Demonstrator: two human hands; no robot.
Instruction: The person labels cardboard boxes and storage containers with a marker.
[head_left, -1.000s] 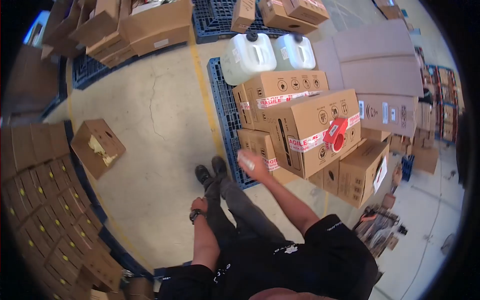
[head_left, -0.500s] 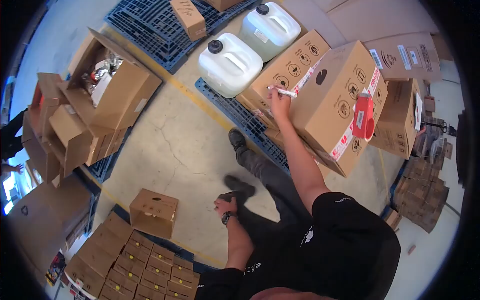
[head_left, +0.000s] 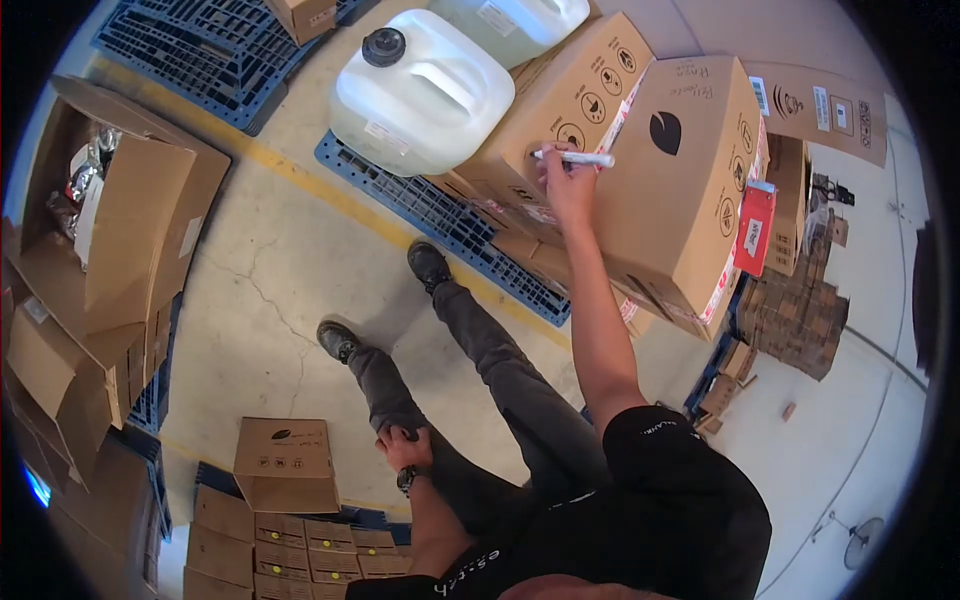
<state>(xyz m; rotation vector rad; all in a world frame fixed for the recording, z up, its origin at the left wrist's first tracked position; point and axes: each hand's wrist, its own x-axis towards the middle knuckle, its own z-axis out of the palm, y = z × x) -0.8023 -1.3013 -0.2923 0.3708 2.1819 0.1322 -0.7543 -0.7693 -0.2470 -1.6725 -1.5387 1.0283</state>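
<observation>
My right hand [head_left: 568, 185] is closed on a white marker [head_left: 590, 158], held over the near side of a cardboard box [head_left: 600, 95] with round printed symbols. Beside it stands a larger box [head_left: 690, 110] with a black leaf print, handwriting on top and red-and-white tape along its edges. A red tape dispenser [head_left: 755, 228] hangs at that box's far right side. My left hand [head_left: 405, 450], with a dark watch at the wrist, rests on my bent leg with the thumb apart from the fingers.
Two white jerrycans [head_left: 430, 100] stand beside the boxes, near a blue pallet [head_left: 400, 190]. An open box [head_left: 150, 220] with shiny wrapped contents is at left. A smaller open box [head_left: 288, 462] stands by stacked cartons [head_left: 305, 545].
My view has shifted closer to the boxes and jerrycans. My left foot has stepped outward, and my left hand has come to rest on the leg. The marker stays in my right hand.
</observation>
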